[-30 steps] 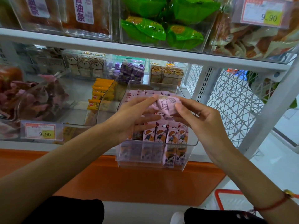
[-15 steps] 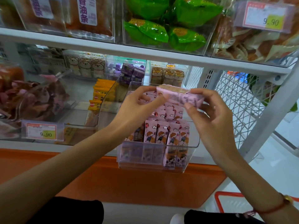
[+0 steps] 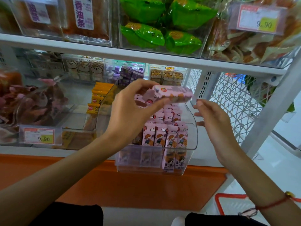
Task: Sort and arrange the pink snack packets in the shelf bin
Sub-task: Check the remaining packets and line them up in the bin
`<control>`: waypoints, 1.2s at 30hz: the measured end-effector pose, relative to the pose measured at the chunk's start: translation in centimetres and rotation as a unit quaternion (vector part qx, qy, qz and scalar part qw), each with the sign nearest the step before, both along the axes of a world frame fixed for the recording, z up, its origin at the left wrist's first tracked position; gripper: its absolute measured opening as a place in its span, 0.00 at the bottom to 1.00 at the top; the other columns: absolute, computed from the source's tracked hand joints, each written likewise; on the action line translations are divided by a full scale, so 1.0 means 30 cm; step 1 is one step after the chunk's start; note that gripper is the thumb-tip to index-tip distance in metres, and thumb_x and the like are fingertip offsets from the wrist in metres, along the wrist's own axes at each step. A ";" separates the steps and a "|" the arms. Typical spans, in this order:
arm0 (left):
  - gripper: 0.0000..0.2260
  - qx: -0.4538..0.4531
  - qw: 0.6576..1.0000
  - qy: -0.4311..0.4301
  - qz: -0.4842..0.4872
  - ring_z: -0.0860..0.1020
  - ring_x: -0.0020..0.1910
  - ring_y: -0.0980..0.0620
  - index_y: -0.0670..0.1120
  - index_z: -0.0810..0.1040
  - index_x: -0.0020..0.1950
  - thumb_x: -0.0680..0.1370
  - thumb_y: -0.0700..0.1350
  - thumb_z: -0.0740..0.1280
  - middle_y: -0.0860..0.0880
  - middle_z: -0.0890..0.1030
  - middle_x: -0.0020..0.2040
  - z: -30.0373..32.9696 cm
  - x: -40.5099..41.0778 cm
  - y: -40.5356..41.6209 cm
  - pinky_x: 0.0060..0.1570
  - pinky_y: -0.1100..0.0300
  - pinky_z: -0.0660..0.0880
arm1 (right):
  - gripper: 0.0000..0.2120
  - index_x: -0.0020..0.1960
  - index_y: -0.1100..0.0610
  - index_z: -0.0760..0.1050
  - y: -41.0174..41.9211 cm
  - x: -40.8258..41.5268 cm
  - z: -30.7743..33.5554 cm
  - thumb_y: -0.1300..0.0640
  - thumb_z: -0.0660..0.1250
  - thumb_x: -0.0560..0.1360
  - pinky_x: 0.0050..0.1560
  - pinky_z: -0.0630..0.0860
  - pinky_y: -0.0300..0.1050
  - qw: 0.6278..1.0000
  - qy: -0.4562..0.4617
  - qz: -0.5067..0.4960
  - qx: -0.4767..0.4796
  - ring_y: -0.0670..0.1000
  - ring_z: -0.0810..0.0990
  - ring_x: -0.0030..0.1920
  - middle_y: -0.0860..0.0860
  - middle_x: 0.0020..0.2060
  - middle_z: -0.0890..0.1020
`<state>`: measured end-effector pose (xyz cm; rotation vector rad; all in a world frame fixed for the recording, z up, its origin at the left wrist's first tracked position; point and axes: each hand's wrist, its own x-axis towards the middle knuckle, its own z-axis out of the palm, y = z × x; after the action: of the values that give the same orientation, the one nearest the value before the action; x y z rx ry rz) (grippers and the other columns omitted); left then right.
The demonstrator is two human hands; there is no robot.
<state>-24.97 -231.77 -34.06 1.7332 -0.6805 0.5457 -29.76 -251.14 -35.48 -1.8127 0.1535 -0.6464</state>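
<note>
A person stands at a store shelf, seen from a head-worn camera looking down at both bare forearms. The left hand [image 3: 130, 111] holds one pink snack packet [image 3: 172, 93] lying sideways, pinched between thumb and fingers, raised above a clear plastic bin [image 3: 193, 137]. The right hand [image 3: 213, 121] hovers just beside the packet's right end, fingers loosely spread and holding nothing; its fingertips are near the bin's right wall. The bin sits on the lower shelf [image 3: 91, 152] and juts out past the shelf's front edge. Inside it, more pink packets [image 3: 164, 136] stand upright in rows, printed with a cartoon child, filling the middle and right of the bin. A red string bracelet [image 3: 273, 203] circles the right wrist. To the left on the same shelf are yellow packets [image 3: 99, 97] and a bin of dark reddish snacks [image 3: 32, 103], with a price tag [image 3: 39, 136] reading 9.90 at the front. Behind stand purple packets [image 3: 130, 74] and bear-faced packets [image 3: 84, 69]. The upper shelf carries green packets [image 3: 162, 25] and another 9.90 tag [image 3: 259, 18]. A red basket [image 3: 228, 204] sits on the floor at lower right.
</note>
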 end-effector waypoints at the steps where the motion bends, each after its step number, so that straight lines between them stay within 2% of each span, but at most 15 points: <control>1: 0.18 -0.004 1.000 -0.002 0.020 0.80 0.47 0.58 0.54 0.75 0.56 0.69 0.58 0.70 0.58 0.81 0.48 0.000 0.006 -0.002 0.45 0.60 0.80 | 0.12 0.60 0.50 0.73 -0.011 -0.002 -0.003 0.50 0.63 0.78 0.50 0.72 0.37 0.999 0.000 -0.030 -0.045 0.38 0.76 0.51 0.44 0.53 0.78; 4: 0.17 0.024 0.999 0.000 0.044 0.79 0.47 0.60 0.55 0.75 0.54 0.69 0.59 0.71 0.59 0.80 0.48 -0.004 0.027 -0.031 0.43 0.62 0.80 | 0.16 0.65 0.52 0.68 -0.039 -0.002 -0.022 0.55 0.64 0.78 0.43 0.68 0.31 0.990 0.053 -0.031 -0.125 0.36 0.73 0.48 0.45 0.54 0.75; 7: 0.16 0.099 0.994 0.005 0.035 0.78 0.47 0.62 0.54 0.76 0.53 0.69 0.59 0.71 0.58 0.80 0.50 -0.027 0.041 -0.084 0.43 0.63 0.80 | 0.16 0.66 0.52 0.66 -0.040 -0.005 -0.042 0.55 0.62 0.79 0.46 0.75 0.39 0.986 0.108 0.017 -0.127 0.43 0.78 0.49 0.48 0.56 0.76; 9: 0.15 0.138 0.990 -0.014 0.042 0.77 0.45 0.64 0.53 0.76 0.52 0.70 0.57 0.72 0.57 0.80 0.50 -0.044 0.053 -0.109 0.41 0.67 0.78 | 0.15 0.66 0.51 0.67 -0.039 -0.011 -0.047 0.55 0.61 0.79 0.49 0.77 0.41 0.984 0.105 0.030 -0.142 0.47 0.79 0.51 0.48 0.55 0.77; 12: 0.14 0.152 0.986 -0.041 0.048 0.77 0.44 0.64 0.52 0.77 0.51 0.70 0.53 0.74 0.58 0.79 0.47 -0.048 0.076 -0.107 0.39 0.68 0.77 | 0.14 0.64 0.49 0.68 -0.044 -0.028 -0.049 0.57 0.61 0.79 0.49 0.77 0.39 0.981 0.089 0.053 -0.162 0.44 0.79 0.51 0.45 0.54 0.78; 15: 0.16 0.188 0.980 -0.052 0.046 0.78 0.44 0.62 0.52 0.78 0.53 0.69 0.57 0.73 0.59 0.79 0.45 -0.048 0.086 -0.093 0.41 0.64 0.79 | 0.14 0.63 0.47 0.68 -0.057 -0.040 -0.050 0.57 0.61 0.79 0.50 0.77 0.40 0.980 0.080 0.070 -0.167 0.44 0.79 0.51 0.44 0.54 0.78; 17: 0.16 0.211 0.975 -0.055 0.042 0.77 0.43 0.62 0.53 0.78 0.53 0.69 0.56 0.74 0.59 0.78 0.45 -0.060 0.084 -0.097 0.42 0.61 0.80 | 0.14 0.63 0.47 0.69 -0.065 -0.046 -0.050 0.56 0.62 0.79 0.47 0.76 0.33 0.979 0.076 0.075 -0.175 0.43 0.79 0.51 0.43 0.55 0.78; 19: 0.14 0.198 0.978 -0.051 0.044 0.77 0.44 0.65 0.57 0.75 0.51 0.70 0.56 0.73 0.62 0.77 0.44 -0.074 0.079 -0.101 0.41 0.65 0.78 | 0.16 0.65 0.48 0.69 -0.072 -0.053 -0.051 0.56 0.63 0.78 0.43 0.73 0.28 0.976 0.062 0.054 -0.203 0.40 0.76 0.51 0.42 0.54 0.76; 21: 0.14 0.153 0.987 -0.026 0.053 0.77 0.46 0.66 0.59 0.74 0.51 0.70 0.58 0.72 0.64 0.76 0.45 -0.080 0.075 -0.094 0.40 0.68 0.77 | 0.17 0.65 0.49 0.69 -0.078 -0.054 -0.051 0.57 0.64 0.77 0.46 0.69 0.27 0.967 0.030 0.020 -0.253 0.40 0.74 0.52 0.42 0.55 0.76; 24: 0.16 0.089 0.994 0.003 0.067 0.78 0.49 0.62 0.55 0.77 0.55 0.70 0.57 0.71 0.61 0.79 0.50 -0.065 0.082 -0.060 0.43 0.63 0.79 | 0.17 0.65 0.50 0.70 -0.078 -0.028 -0.024 0.56 0.65 0.77 0.54 0.72 0.37 0.948 -0.003 0.003 -0.317 0.41 0.72 0.53 0.45 0.59 0.75; 26: 0.18 0.089 0.995 0.012 0.032 0.80 0.49 0.61 0.53 0.78 0.58 0.70 0.57 0.70 0.58 0.81 0.53 -0.035 0.079 -0.044 0.45 0.61 0.80 | 0.23 0.69 0.50 0.67 -0.072 0.007 0.014 0.52 0.67 0.76 0.61 0.70 0.44 0.932 0.003 0.018 -0.361 0.44 0.70 0.59 0.47 0.64 0.72; 29: 0.19 0.097 0.994 -0.002 -0.039 0.80 0.48 0.62 0.54 0.78 0.58 0.70 0.57 0.70 0.59 0.81 0.51 0.012 0.054 -0.057 0.45 0.65 0.79 | 0.27 0.70 0.50 0.67 -0.045 0.057 0.068 0.48 0.69 0.74 0.62 0.63 0.42 0.908 0.003 0.085 -0.409 0.43 0.65 0.62 0.43 0.62 0.71; 31: 0.19 0.094 0.993 -0.033 -0.064 0.78 0.51 0.66 0.56 0.77 0.60 0.70 0.56 0.71 0.62 0.80 0.52 0.031 0.051 -0.079 0.46 0.72 0.75 | 0.21 0.64 0.51 0.72 -0.034 0.070 0.081 0.49 0.70 0.73 0.56 0.70 0.42 0.914 -0.017 0.101 -0.392 0.44 0.69 0.55 0.40 0.52 0.72; 33: 0.20 0.094 0.991 -0.020 -0.090 0.76 0.54 0.68 0.58 0.73 0.62 0.71 0.54 0.72 0.63 0.78 0.54 0.033 0.076 -0.101 0.48 0.75 0.73 | 0.18 0.58 0.53 0.76 -0.055 0.069 0.081 0.49 0.71 0.71 0.50 0.71 0.37 0.935 -0.044 0.059 -0.348 0.46 0.73 0.50 0.42 0.48 0.74; 36: 0.12 0.209 0.976 0.002 -0.067 0.72 0.53 0.70 0.58 0.73 0.59 0.76 0.49 0.68 0.63 0.74 0.54 0.001 0.140 -0.149 0.49 0.76 0.70 | 0.17 0.55 0.52 0.78 -0.114 0.047 0.065 0.49 0.73 0.68 0.51 0.73 0.38 0.970 -0.054 -0.008 -0.236 0.48 0.76 0.49 0.47 0.49 0.75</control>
<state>-20.77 -236.24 -34.04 2.0566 -0.9516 0.3176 -28.35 -254.56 -33.53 -2.2245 -0.0659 -0.8436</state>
